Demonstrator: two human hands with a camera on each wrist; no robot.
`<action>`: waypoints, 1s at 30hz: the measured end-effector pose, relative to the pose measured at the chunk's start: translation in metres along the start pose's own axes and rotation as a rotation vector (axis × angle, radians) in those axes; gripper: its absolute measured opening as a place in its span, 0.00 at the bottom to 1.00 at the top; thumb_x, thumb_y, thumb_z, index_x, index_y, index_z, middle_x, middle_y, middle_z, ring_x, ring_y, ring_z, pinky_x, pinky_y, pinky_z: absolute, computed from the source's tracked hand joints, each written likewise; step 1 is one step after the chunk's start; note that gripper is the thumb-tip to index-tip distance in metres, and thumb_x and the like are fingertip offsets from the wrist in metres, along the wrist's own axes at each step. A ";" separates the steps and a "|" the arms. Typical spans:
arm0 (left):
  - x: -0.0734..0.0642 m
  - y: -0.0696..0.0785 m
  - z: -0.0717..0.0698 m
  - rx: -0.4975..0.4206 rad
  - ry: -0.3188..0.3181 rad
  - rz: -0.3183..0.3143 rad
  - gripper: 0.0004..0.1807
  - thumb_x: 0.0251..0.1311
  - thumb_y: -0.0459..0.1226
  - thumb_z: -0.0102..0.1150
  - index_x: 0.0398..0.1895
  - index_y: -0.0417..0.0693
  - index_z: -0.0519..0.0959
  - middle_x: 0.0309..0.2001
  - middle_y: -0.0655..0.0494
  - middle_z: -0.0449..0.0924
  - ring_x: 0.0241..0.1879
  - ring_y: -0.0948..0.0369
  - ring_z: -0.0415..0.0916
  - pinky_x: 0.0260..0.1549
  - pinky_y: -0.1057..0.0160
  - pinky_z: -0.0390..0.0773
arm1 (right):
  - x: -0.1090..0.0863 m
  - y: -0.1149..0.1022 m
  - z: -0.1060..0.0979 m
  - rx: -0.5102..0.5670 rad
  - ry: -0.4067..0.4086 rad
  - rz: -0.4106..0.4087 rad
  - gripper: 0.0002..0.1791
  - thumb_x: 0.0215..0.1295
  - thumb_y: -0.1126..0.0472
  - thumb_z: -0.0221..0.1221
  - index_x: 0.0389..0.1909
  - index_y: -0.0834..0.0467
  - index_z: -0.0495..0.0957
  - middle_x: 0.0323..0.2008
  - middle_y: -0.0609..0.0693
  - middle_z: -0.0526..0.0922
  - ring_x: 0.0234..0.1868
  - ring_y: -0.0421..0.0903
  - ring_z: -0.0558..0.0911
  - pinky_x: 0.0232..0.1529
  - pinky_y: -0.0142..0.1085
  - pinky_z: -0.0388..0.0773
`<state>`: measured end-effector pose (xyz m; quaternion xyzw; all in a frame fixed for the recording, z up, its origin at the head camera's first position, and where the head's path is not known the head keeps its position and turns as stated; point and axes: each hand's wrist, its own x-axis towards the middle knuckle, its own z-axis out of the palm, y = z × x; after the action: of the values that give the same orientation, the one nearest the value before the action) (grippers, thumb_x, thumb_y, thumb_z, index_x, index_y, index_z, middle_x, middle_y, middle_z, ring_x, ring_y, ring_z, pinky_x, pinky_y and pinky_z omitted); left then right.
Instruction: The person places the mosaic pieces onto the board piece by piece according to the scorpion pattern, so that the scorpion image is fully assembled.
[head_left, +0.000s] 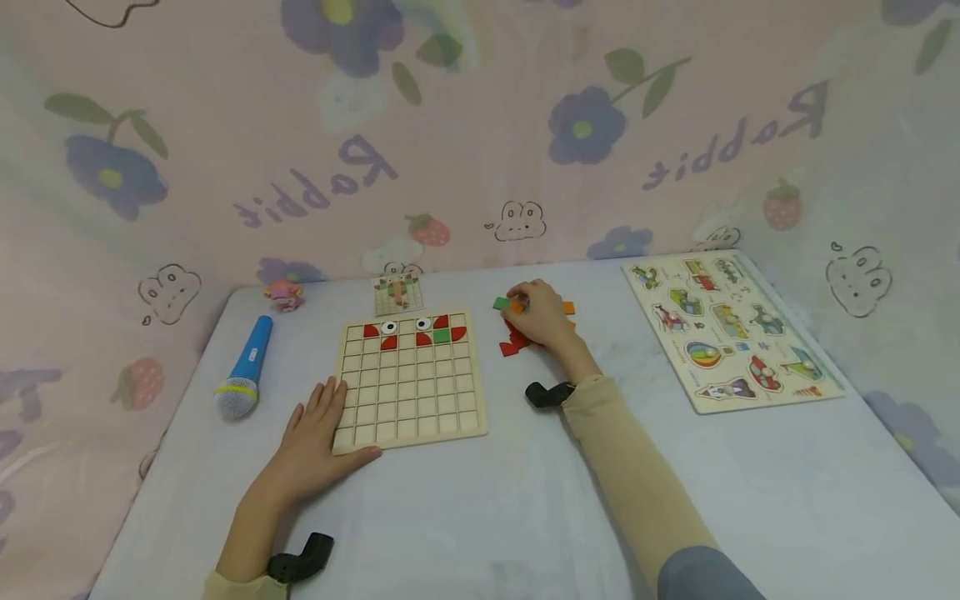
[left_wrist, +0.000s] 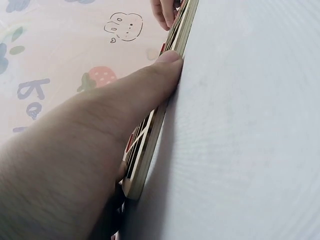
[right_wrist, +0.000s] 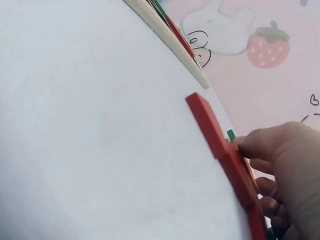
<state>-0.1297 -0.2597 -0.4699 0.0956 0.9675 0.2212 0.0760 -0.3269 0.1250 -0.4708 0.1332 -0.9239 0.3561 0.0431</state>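
A wooden grid board (head_left: 408, 387) lies on the table, with red quarter-round tiles, a green square tile (head_left: 441, 335) and two eye tiles (head_left: 388, 328) in its upper rows. My left hand (head_left: 315, 450) rests against its lower left corner, fingers along the left side and thumb along the near edge. Right of the board, my right hand (head_left: 542, 317) reaches over a pile of loose tiles, its fingers bent. Red tiles (right_wrist: 235, 170) lie below the hand. A green tile (head_left: 500, 303) and an orange tile (head_left: 517, 307) show at the fingertips; whether one is pinched is unclear.
A small pattern card (head_left: 398, 294) lies behind the board. To the left are a blue toy microphone (head_left: 251, 358) and a pink figurine (head_left: 283, 294). A wooden picture puzzle (head_left: 723, 333) lies at the right. Printed cloth hangs behind the table.
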 end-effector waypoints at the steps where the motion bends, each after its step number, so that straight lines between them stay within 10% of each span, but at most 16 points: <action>1: -0.001 0.000 0.000 0.000 0.002 0.001 0.68 0.60 0.70 0.65 0.86 0.37 0.44 0.86 0.35 0.37 0.85 0.36 0.33 0.78 0.28 0.37 | 0.000 0.000 0.002 -0.012 0.001 0.002 0.19 0.70 0.56 0.66 0.55 0.64 0.85 0.51 0.63 0.81 0.54 0.58 0.79 0.59 0.53 0.75; 30: -0.003 0.005 -0.001 0.002 0.021 0.003 0.68 0.59 0.70 0.66 0.86 0.37 0.45 0.86 0.35 0.39 0.84 0.35 0.34 0.78 0.28 0.38 | 0.000 0.000 0.007 -0.061 0.049 0.033 0.17 0.71 0.54 0.67 0.53 0.62 0.86 0.51 0.62 0.82 0.54 0.58 0.80 0.59 0.53 0.75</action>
<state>-0.1259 -0.2565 -0.4665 0.0949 0.9683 0.2214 0.0655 -0.3266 0.1206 -0.4763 0.1081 -0.9350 0.3318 0.0638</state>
